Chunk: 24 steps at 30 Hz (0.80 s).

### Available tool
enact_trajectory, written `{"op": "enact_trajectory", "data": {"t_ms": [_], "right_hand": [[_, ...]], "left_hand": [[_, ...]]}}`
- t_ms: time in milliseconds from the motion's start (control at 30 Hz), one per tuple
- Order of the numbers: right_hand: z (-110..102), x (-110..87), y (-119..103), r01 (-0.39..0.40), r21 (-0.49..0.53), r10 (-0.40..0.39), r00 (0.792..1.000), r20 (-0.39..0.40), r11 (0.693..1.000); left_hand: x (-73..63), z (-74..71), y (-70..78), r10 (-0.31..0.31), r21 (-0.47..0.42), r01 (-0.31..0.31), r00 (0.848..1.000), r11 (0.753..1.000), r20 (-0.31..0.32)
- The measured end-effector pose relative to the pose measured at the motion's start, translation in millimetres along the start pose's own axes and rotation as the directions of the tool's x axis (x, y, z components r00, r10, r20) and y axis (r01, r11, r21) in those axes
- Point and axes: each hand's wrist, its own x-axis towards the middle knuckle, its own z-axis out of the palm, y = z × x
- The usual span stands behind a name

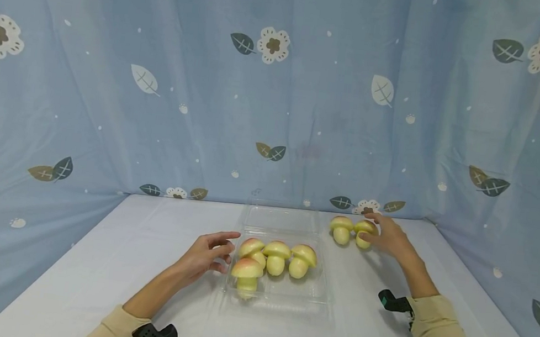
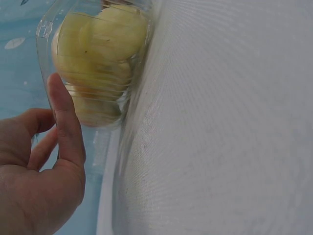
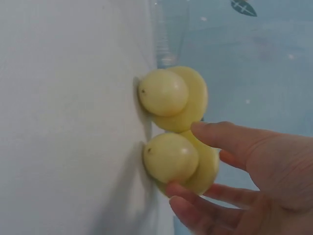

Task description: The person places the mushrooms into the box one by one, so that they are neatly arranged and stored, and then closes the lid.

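Yellow toy mushrooms with reddish cap tops are in view. Several, including a front-left mushroom [image 1: 247, 269], lie in a clear plastic box [image 1: 293, 291] with its lid folded back. My left hand [image 1: 207, 253] is at the box's left side, fingers loosely spread; in the left wrist view its thumb [image 2: 66, 117] overlaps the box edge. Beyond the box to the right, two mushrooms stand side by side. Around the right-hand mushroom [image 3: 171, 157], my right hand [image 3: 274, 181] has thumb and fingers apart, tips at its edges. The other mushroom [image 3: 164, 93] is untouched.
The clear lid [image 1: 281, 220] lies back behind the box, close to the blue patterned curtain [image 1: 306, 111] that surrounds the white table [image 1: 87, 281]. Black wrist devices sit on both sleeves, one being the left wrist camera [image 1: 154, 336].
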Motion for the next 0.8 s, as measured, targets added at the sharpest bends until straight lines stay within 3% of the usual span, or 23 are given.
{"op": "enact_trajectory", "data": {"t_ms": [600,800], "right_hand": [[14.8,2.3,15.8,-0.049,0.052,0.049,0.999,0.005,0.997],[15.0,4.3,14.9,-0.061,0.124,0.057,0.998,0.034,0.99]], "left_hand": [[1.1,1.0,1.9,-0.006,-0.002,0.006,1.0,1.0,-0.007],[-0.6,1.1,2.8,-0.009,-0.008,0.009,1.0,1.0,-0.011]]}}
